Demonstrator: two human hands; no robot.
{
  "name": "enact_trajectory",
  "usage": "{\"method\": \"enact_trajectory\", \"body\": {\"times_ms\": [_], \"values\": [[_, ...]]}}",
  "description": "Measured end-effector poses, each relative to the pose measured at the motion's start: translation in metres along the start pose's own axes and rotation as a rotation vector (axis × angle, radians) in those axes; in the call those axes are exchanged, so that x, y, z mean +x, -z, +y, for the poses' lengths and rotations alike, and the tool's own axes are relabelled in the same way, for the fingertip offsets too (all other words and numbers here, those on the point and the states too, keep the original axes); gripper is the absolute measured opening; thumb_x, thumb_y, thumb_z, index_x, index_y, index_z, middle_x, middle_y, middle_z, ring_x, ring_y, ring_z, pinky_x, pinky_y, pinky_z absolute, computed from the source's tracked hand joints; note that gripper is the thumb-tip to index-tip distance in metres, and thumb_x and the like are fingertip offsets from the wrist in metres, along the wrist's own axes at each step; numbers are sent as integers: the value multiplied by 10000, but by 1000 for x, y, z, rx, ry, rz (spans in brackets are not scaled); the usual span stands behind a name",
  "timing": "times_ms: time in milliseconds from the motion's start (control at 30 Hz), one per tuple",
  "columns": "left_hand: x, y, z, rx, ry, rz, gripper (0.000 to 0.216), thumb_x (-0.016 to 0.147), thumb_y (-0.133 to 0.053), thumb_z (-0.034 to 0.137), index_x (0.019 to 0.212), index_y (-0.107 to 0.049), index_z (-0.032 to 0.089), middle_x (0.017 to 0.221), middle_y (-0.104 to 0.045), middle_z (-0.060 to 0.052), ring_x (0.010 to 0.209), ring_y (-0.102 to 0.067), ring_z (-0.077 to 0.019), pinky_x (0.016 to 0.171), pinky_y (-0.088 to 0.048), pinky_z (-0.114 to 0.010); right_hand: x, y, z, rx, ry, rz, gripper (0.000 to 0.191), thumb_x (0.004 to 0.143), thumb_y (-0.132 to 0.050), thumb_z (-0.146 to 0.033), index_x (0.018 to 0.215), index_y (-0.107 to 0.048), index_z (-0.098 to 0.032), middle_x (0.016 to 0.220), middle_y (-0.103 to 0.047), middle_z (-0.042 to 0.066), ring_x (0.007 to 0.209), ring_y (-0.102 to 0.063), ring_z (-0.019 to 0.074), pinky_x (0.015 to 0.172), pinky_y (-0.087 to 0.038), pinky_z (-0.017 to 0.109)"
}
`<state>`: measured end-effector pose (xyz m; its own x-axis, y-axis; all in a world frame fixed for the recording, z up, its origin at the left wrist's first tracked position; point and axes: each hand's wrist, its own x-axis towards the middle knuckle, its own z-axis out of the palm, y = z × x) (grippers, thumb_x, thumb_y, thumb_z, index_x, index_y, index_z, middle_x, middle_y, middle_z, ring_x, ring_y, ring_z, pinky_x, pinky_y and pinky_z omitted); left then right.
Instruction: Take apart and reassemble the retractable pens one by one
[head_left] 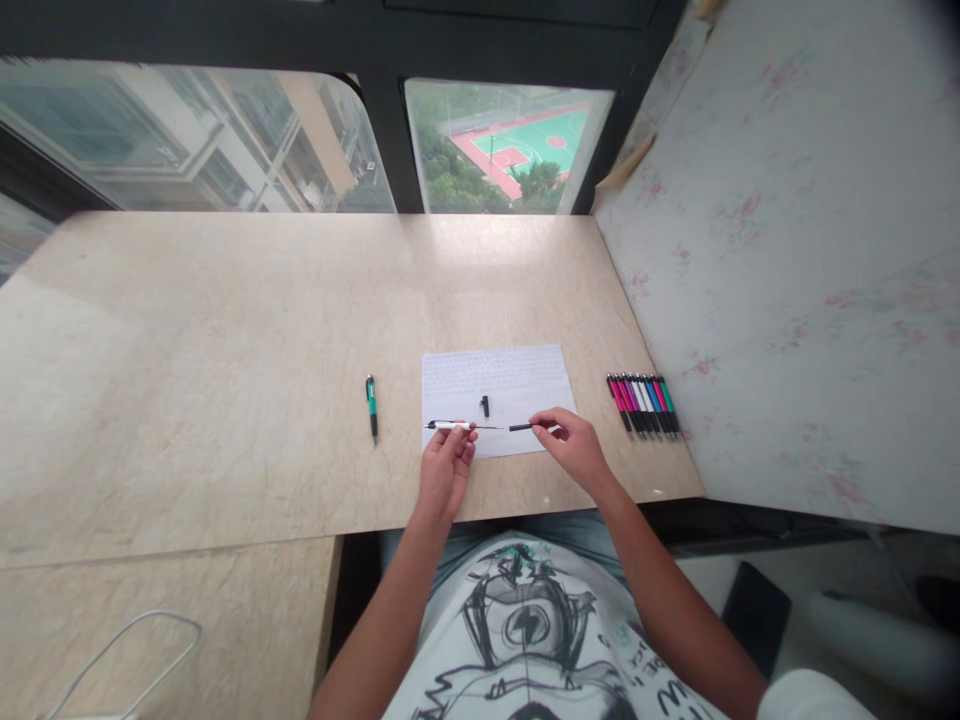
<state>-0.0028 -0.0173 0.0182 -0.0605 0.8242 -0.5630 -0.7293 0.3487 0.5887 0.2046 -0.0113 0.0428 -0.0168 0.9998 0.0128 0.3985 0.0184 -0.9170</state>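
My left hand (447,468) pinches a white pen barrel (452,425) over the lower edge of a written sheet of paper (517,372). My right hand (576,445) pinches a black end piece (520,427), and a thin refill runs between the two parts. A small black pen part (485,405) lies loose on the paper just above them.
A green and black pen (371,406) lies alone on the beige table (225,350) left of the paper. Several pens in pink, white, blue and green (643,403) lie in a row by the flowered wall at the right. A white cable (135,655) lies at the lower left.
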Motion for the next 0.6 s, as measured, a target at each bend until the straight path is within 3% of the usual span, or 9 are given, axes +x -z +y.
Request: {"method": "enact_trajectory", "body": {"times_ms": [600], "values": [[-5,-3,-2,-6,-1,-10,163,746,-753,159,880,-666,126,897,-708,-64,740,-658,-85,651,-522,-158,-3,-11,-7,-20,57,1,136,825,-589,-212,884,-710,-200,925,-718,64,829,-656,185,609,-515,267]]}}
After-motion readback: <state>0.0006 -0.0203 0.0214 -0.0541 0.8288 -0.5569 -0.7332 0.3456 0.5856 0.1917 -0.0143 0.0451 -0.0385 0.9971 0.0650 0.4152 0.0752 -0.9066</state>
